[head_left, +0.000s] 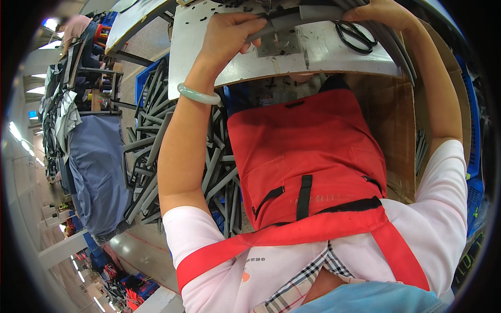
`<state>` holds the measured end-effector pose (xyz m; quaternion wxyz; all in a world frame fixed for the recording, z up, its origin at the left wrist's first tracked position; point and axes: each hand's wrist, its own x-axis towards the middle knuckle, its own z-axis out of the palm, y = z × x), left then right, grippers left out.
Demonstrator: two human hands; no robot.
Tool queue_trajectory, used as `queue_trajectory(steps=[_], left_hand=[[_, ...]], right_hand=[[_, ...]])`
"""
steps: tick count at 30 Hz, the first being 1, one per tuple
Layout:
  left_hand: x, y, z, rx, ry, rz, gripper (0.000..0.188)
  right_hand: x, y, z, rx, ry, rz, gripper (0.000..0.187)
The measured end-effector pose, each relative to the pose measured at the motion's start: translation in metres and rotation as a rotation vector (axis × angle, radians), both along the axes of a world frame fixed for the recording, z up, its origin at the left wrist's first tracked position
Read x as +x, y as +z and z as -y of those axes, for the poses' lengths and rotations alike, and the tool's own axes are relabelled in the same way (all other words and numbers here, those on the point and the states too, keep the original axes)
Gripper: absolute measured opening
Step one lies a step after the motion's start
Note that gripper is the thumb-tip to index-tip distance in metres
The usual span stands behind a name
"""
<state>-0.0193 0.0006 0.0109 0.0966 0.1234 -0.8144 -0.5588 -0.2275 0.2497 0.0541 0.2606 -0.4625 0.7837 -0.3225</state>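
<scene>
My left hand (228,37) and right hand (381,12) grip a grey strip (315,13); grey pieces (159,140) heap over the blue crate (141,83) at left.

The white worktable (190,60) offers a bare stretch left of the left hand (229,36), reachable over its front edge. A grey strip (318,13) bars passage between this hand and the right hand (383,13). Black loops (356,37) obstruct the surface nearby. Heaped grey strips (152,143) block the lower left; a cardboard box (394,130), the lower right.
</scene>
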Motion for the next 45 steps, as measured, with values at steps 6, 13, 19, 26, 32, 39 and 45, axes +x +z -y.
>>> queue_trajectory(steps=[6,13,19,26,32,39,45], left_hand=[[-0.009,0.000,0.008,0.033,-0.033,0.002,0.026],[-0.007,-0.001,0.006,0.048,-0.041,-0.023,0.026],[0.000,-0.011,0.004,0.142,-0.048,-0.043,0.027],[0.032,-0.016,-0.017,0.141,0.030,0.017,0.026],[0.014,-0.011,-0.009,0.106,0.003,-0.008,0.029],[0.006,-0.001,0.001,-0.005,-0.004,-0.042,0.029],[0.003,-0.001,0.015,0.055,-0.028,-0.097,0.026]], right_hand=[[-0.008,-0.001,0.009,0.027,-0.051,-0.047,0.035],[-0.012,-0.004,0.007,0.052,-0.043,-0.002,0.035],[0.011,0.005,-0.012,0.043,-0.068,-0.032,0.034],[0.046,0.011,-0.031,0.051,0.035,-0.099,0.034],[0.035,0.006,-0.019,-0.001,-0.011,-0.117,0.034],[0.024,0.006,-0.006,0.024,-0.070,-0.154,0.037],[0.010,-0.004,-0.020,-0.130,-0.136,0.144,0.035]])
